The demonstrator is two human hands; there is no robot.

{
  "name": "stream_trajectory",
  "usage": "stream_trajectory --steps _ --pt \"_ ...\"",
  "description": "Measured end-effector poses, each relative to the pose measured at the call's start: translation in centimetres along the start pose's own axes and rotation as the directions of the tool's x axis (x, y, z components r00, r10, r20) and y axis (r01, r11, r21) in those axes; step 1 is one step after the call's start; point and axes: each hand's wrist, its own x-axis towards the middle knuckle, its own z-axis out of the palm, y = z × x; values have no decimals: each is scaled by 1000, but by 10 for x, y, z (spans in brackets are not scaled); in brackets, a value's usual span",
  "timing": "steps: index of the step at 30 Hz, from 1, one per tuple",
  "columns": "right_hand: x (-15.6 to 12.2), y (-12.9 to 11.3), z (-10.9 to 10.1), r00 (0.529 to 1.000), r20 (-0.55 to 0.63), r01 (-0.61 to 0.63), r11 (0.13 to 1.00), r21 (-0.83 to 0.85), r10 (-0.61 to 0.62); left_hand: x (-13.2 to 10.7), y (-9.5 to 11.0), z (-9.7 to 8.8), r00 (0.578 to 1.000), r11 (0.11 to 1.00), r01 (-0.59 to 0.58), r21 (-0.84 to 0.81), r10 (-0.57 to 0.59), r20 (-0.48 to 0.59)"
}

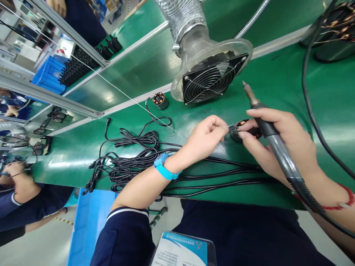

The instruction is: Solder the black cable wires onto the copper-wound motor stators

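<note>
My left hand (206, 138), with a blue band at the wrist, is closed in a pinch on thin wires that lead to a small copper-wound motor stator (244, 129) on the green table (277, 85). My right hand (280, 144) is wrapped round the dark handle of a soldering iron (273, 140); its metal tip points up and away, clear of the stator. My right fingertips also touch the stator. A thin strand of solder wire (133, 99) runs from the upper left down towards my left hand.
A fume extractor fan (212, 79) on a ribbed hose stands just behind my hands. A second stator (160, 100) lies further left. Bundled black cables (133, 159) cover the near table. A co-worker's hands (16, 177) are at the far left. Blue crates (48, 75) sit behind.
</note>
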Motion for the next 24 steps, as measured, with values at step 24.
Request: stream_trajectory --steps 24 --pt "0 -5 -4 995 -73 -59 986 158 71 -4 -8 -8 825 614 -513 599 546 146"
